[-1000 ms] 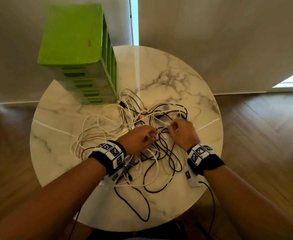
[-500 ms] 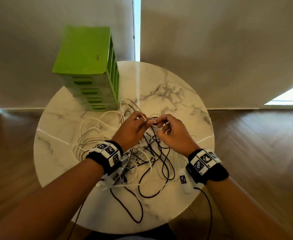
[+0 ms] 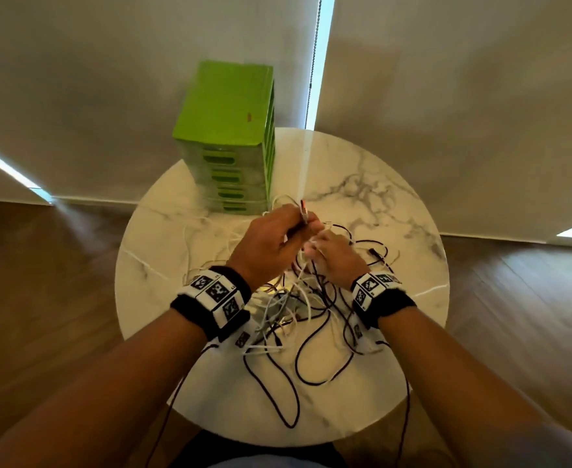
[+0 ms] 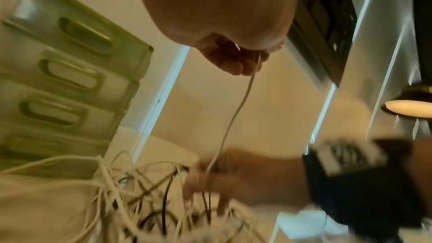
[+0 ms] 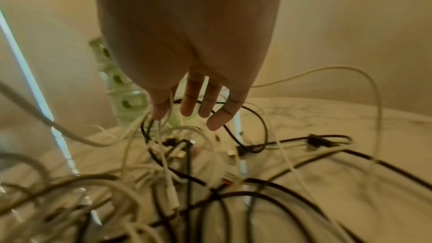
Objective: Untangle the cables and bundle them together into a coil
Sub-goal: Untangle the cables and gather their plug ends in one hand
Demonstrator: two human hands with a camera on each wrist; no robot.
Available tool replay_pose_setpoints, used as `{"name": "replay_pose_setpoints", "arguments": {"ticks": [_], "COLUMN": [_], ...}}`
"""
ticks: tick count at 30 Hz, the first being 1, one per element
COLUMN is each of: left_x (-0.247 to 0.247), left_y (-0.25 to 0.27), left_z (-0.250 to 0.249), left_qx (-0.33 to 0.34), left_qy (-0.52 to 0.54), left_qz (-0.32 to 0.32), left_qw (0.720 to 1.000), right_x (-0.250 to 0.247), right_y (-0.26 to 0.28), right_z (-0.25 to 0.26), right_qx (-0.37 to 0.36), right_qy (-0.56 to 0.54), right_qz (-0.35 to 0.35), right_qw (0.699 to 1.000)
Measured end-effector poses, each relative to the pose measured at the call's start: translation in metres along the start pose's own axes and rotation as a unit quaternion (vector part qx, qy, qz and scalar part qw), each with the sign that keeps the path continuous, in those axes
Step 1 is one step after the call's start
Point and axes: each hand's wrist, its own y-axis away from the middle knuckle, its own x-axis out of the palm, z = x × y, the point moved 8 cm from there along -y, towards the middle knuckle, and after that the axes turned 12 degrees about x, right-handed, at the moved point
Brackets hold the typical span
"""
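Observation:
A tangle of white and black cables (image 3: 311, 315) lies on the round marble table (image 3: 396, 231). My left hand (image 3: 271, 241) is raised above it near the drawer unit, its curled fingers (image 4: 233, 60) gripping a white cable (image 4: 233, 117) with the plug end sticking out on top. That cable runs down to my right hand (image 3: 337, 256), which hovers lower over the tangle. In the right wrist view the right hand (image 5: 191, 103) pinches the white cable (image 5: 163, 154) at its left side while the other fingers point straight down.
A green drawer unit (image 3: 227, 106) stands at the table's far left edge, just beyond the left hand. Loose black loops (image 3: 315, 366) reach toward the near edge. Bare marble shows at the far right and left. Wooden floor surrounds the table.
My left hand has lifted and moved away toward the drawer unit, drawing the white cable up. The right hand has dropped lower onto the tangle.

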Motion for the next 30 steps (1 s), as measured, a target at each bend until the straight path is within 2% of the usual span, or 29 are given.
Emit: {"name": "replay_pose_setpoints", "arguments": {"ticks": [2, 4, 6, 7, 9, 10, 12, 14, 15, 17, 19, 21, 24, 27, 29, 30], "left_x": [-0.03, -0.05, -0.057, -0.056, -0.041, -0.032, -0.011, 0.006, 0.01, 0.013, 0.012, 0.018, 0.026, 0.025, 0.026, 0.025], "left_y": [-0.004, -0.001, 0.003, 0.005, 0.01, 0.015, 0.026, 0.035, 0.039, 0.045, 0.048, 0.048, 0.046, 0.05, 0.057, 0.056], "left_z": [0.011, 0.023, 0.032, 0.036, 0.037, 0.037, 0.035, 0.034, 0.038, 0.05, 0.059, 0.057, 0.048, 0.05, 0.049, 0.046], "left_qx": [-0.071, -0.133, -0.174, -0.195, -0.246, -0.27, -0.284, -0.277, -0.285, -0.316, -0.351, -0.379, -0.378, -0.317, -0.299, -0.3], "left_qy": [0.025, 0.075, 0.15, 0.211, 0.334, 0.348, 0.283, 0.212, 0.178, 0.125, 0.13, 0.168, 0.149, 0.098, 0.152, 0.192], "left_qz": [-0.07, -0.129, -0.156, -0.15, -0.087, -0.028, 0.118, 0.217, 0.235, 0.213, 0.153, 0.14, 0.223, 0.312, 0.325, 0.304], "left_qw": [0.995, 0.98, 0.961, 0.946, 0.906, 0.897, 0.909, 0.912, 0.912, 0.916, 0.914, 0.899, 0.886, 0.89, 0.884, 0.884], "right_x": [-0.006, -0.018, -0.032, -0.038, -0.044, -0.048, -0.06, -0.069, -0.071, -0.067, -0.057, -0.046, -0.044, -0.046, -0.038, -0.033], "right_y": [-0.004, -0.003, 0.002, 0.006, 0.012, 0.016, 0.026, 0.037, 0.042, 0.048, 0.051, 0.051, 0.047, 0.043, 0.04, 0.039], "right_z": [-0.028, -0.033, -0.024, -0.018, -0.005, 0.004, 0.024, 0.043, 0.053, 0.066, 0.073, 0.074, 0.07, 0.066, 0.062, 0.059], "right_qx": [0.044, 0.04, 0.008, 0.0, -0.012, -0.013, -0.025, -0.044, -0.059, -0.079, -0.098, -0.108, -0.1, -0.103, -0.106, -0.105], "right_qy": [0.027, 0.027, 0.011, -0.007, -0.041, -0.058, -0.087, -0.089, -0.078, -0.054, -0.046, -0.035, -0.039, -0.026, -0.007, -0.011], "right_qz": [0.011, -0.008, -0.045, -0.051, -0.038, -0.031, -0.03, -0.027, -0.02, -0.003, 0.021, 0.032, 0.026, 0.051, 0.087, 0.105], "right_qw": [0.999, 0.999, 0.999, 0.999, 0.998, 0.998, 0.995, 0.995, 0.995, 0.995, 0.994, 0.993, 0.994, 0.993, 0.99, 0.989]}}
